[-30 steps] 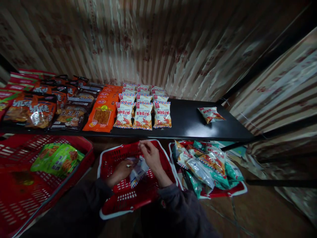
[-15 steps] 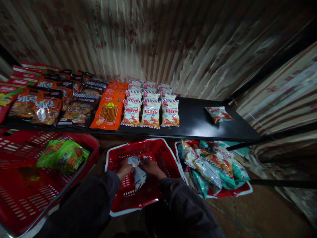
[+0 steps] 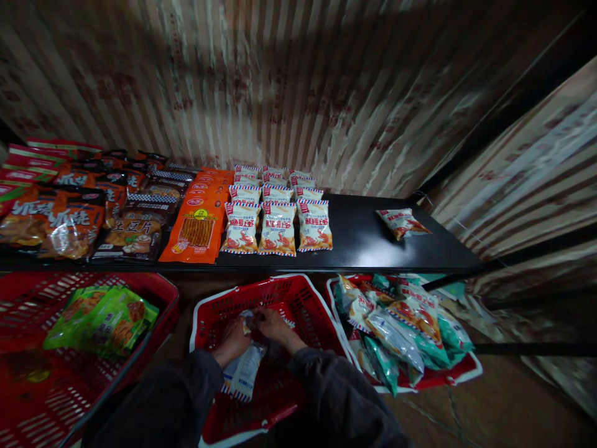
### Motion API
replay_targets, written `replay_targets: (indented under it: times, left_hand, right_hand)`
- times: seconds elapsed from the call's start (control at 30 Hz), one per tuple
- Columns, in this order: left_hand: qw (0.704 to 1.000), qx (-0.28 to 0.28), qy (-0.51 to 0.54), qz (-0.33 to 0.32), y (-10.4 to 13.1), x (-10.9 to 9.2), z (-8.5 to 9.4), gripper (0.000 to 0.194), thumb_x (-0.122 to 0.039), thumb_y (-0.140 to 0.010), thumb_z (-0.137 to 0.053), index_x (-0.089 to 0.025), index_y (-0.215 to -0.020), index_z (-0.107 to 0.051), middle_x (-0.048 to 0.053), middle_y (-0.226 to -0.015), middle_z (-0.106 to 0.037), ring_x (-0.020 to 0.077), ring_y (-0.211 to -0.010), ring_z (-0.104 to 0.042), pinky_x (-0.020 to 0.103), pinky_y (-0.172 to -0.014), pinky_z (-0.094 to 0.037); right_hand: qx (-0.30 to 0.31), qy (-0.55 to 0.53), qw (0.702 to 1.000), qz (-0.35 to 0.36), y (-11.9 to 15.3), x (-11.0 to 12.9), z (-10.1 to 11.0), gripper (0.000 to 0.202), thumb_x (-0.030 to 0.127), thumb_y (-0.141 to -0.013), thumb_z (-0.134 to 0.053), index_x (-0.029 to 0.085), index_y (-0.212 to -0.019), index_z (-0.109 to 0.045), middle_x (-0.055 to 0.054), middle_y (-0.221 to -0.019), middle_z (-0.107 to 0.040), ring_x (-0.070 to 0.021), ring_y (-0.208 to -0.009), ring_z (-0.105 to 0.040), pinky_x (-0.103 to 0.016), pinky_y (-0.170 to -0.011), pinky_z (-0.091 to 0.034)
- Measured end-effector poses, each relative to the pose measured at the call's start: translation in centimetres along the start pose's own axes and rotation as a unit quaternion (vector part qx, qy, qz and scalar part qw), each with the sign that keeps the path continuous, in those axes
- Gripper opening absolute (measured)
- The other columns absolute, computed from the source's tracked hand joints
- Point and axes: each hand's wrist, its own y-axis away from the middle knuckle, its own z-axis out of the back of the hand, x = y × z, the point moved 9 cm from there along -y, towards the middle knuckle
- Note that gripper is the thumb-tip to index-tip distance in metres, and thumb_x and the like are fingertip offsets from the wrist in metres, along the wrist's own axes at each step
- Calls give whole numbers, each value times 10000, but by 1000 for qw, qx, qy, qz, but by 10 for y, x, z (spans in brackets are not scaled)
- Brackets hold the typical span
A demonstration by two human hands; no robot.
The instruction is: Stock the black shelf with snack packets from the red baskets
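Head-worn; facing forward and down over a black shelf (image 3: 361,233) toward a curtain (image 3: 261,93) at 12 o'clock; close above the middle red basket (image 3: 305,305) at 6 o'clock.

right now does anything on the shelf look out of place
Yes: one white-and-red snack bag lies askew, alone near the right end of the black shelf, while similar bags sit in neat rows beside the orange packs.

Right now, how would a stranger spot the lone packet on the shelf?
Find the long black shelf above the red baskets. Toward its right end lies a red-and-white packet. Unlike the similar packets in rows to its left, it lies alone, askew.
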Motion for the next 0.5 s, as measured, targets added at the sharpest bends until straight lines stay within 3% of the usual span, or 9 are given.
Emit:
replay_targets:
  times: [0.23,0.37,0.5]
  left_hand:
    - [998,31,-41,-28,5,-12,1,448,-104,-741,-501,-160,-1186,-526,100,-1183,-625,206,-1116,-562,266,-932,-394]
    - [992,23,-120,-37,12,-18,10,383,-157,-742,-500,-147,-1118,-577,139,-1142,-630,267,-1052,-586,338,-891,-418]
    - [981,2,-181,-74,15,-26,16,392,-219,-728,-509,-134,-1100,-600,153,-1150,-615,293,-1114,-529,362,-939,-380]
  right_hand:
    - [-23,25,999,-2,2,1,13,246,117,-734,-514,167,-841,-730,-86,-873,-733,-198,-812,-662,-240,-698,-447]
    - [-28,1,1000,-3,3,-1,23,242,95,-716,-514,193,-760,-731,-43,-781,-733,-169,-765,-654,-214,-662,-445]
    - [6,-66,998,-18,7,-2,30,219,114,-724,-494,164,-682,-703,-14,-586,-682,-129,-581,-622,-186,-551,-451]
